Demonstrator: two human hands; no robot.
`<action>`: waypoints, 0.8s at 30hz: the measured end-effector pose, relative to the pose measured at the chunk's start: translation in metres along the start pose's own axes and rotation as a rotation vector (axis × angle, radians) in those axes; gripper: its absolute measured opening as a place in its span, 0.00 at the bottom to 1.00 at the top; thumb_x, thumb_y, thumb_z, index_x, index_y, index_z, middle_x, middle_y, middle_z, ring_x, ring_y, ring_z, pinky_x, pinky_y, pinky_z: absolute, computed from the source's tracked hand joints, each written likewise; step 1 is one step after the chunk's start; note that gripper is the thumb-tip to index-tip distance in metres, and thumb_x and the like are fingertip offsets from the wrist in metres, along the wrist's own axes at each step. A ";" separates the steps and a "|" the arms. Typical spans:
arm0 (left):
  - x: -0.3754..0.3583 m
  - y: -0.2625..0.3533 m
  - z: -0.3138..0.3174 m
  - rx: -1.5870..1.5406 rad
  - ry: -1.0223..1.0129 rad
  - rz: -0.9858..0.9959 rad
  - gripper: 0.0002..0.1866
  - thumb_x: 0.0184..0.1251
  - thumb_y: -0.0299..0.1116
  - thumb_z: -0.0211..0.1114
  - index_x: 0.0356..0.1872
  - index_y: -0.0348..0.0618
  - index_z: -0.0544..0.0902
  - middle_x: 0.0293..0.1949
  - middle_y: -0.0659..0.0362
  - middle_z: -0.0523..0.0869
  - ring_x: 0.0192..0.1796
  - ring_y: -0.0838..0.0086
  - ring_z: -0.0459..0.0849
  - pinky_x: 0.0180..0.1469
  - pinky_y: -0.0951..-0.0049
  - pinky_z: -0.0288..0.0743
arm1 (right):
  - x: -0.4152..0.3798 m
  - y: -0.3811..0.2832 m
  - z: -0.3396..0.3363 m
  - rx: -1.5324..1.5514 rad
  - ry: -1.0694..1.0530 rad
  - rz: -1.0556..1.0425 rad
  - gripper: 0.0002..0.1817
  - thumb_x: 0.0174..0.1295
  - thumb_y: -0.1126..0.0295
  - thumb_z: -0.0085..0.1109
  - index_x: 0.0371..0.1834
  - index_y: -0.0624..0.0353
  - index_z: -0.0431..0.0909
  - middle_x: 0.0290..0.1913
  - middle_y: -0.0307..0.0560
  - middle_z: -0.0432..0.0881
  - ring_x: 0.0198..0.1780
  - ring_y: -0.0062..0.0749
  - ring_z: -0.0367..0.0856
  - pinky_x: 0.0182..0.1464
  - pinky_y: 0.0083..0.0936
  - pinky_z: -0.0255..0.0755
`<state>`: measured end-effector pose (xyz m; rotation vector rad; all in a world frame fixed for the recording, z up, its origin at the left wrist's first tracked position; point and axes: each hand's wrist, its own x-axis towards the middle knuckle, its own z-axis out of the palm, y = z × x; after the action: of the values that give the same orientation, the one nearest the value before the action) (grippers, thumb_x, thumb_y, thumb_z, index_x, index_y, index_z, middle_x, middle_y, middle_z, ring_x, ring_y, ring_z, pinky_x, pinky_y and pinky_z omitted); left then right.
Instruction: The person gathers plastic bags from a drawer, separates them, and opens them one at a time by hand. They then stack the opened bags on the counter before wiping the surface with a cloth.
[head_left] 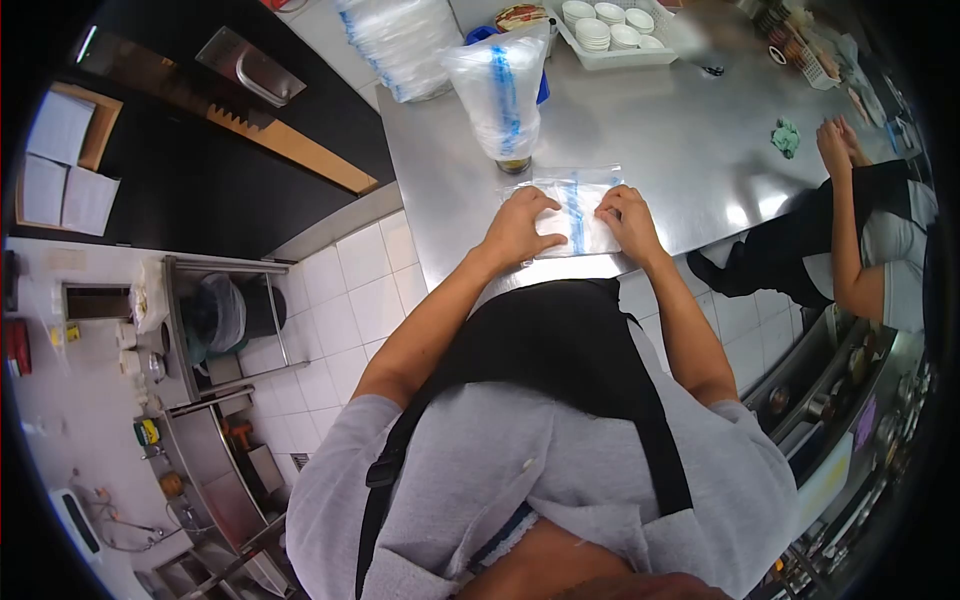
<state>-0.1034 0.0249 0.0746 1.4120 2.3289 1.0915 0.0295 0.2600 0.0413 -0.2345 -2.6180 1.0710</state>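
A clear plastic bag (577,205) with a blue printed stripe lies flat on the steel table (640,120), close to its front edge. On the bag's left side rests my left hand (522,226), its thumb and fingers apart. My right hand (628,222) has its fingertips drawn together at the bag's right side, pinching the plastic. Just beyond the bag, a bundle of similar clear bags (508,90) stands above a small container (514,166).
A tall stack of clear bags (400,45) stands at the back left. Behind are a white tray (625,60) of small white cups (593,34). A green cloth (785,138) lies to the right, near a co-worker (860,230) at the same table.
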 end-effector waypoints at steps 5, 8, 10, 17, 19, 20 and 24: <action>-0.002 0.020 0.005 0.051 -0.074 0.026 0.29 0.49 0.39 0.86 0.54 0.46 0.86 0.60 0.52 0.79 0.67 0.53 0.74 0.69 0.52 0.68 | 0.010 0.008 0.000 0.034 -0.077 0.115 0.07 0.62 0.72 0.69 0.42 0.59 0.87 0.44 0.49 0.85 0.52 0.47 0.80 0.57 0.38 0.75; -0.009 0.009 0.015 0.140 -0.093 0.101 0.20 0.54 0.38 0.83 0.49 0.48 0.89 0.56 0.52 0.81 0.61 0.55 0.78 0.63 0.58 0.74 | 0.013 -0.010 -0.017 0.043 -0.181 0.127 0.14 0.57 0.67 0.74 0.45 0.58 0.87 0.47 0.49 0.85 0.55 0.47 0.81 0.59 0.39 0.75; -0.006 -0.010 0.023 0.009 -0.074 0.070 0.14 0.58 0.35 0.81 0.45 0.48 0.91 0.55 0.52 0.82 0.59 0.56 0.80 0.61 0.59 0.75 | 0.006 -0.043 -0.033 0.050 -0.200 0.078 0.19 0.52 0.64 0.79 0.47 0.57 0.87 0.49 0.49 0.85 0.58 0.47 0.80 0.61 0.39 0.75; 0.007 -0.026 0.029 -0.071 -0.086 0.026 0.11 0.71 0.34 0.69 0.35 0.36 0.89 0.40 0.46 0.87 0.48 0.51 0.84 0.53 0.54 0.76 | -0.015 0.013 0.006 -0.024 -0.045 -0.138 0.06 0.62 0.69 0.66 0.35 0.60 0.88 0.41 0.55 0.87 0.48 0.52 0.84 0.54 0.45 0.77; 0.011 -0.026 0.032 -0.063 -0.001 0.013 0.09 0.71 0.31 0.69 0.36 0.35 0.89 0.41 0.46 0.89 0.46 0.51 0.86 0.52 0.55 0.79 | -0.012 -0.001 -0.008 0.028 -0.023 -0.107 0.08 0.67 0.68 0.61 0.35 0.59 0.87 0.42 0.54 0.88 0.47 0.52 0.84 0.55 0.46 0.75; 0.013 -0.023 0.026 -0.123 -0.005 0.007 0.08 0.69 0.30 0.71 0.41 0.36 0.89 0.43 0.46 0.89 0.49 0.53 0.87 0.55 0.58 0.80 | -0.011 0.001 -0.006 -0.033 -0.032 -0.094 0.10 0.68 0.66 0.60 0.37 0.59 0.87 0.42 0.52 0.88 0.49 0.51 0.84 0.56 0.45 0.75; 0.013 0.006 0.008 -0.115 0.011 0.066 0.11 0.59 0.25 0.77 0.42 0.36 0.88 0.39 0.48 0.90 0.44 0.56 0.88 0.50 0.62 0.80 | -0.010 -0.028 -0.032 0.072 -0.024 0.025 0.10 0.71 0.66 0.61 0.43 0.61 0.86 0.44 0.54 0.88 0.50 0.53 0.85 0.56 0.44 0.77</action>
<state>-0.1023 0.0414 0.0754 1.4525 2.2030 1.2330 0.0485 0.2587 0.0801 -0.2404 -2.5982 1.1804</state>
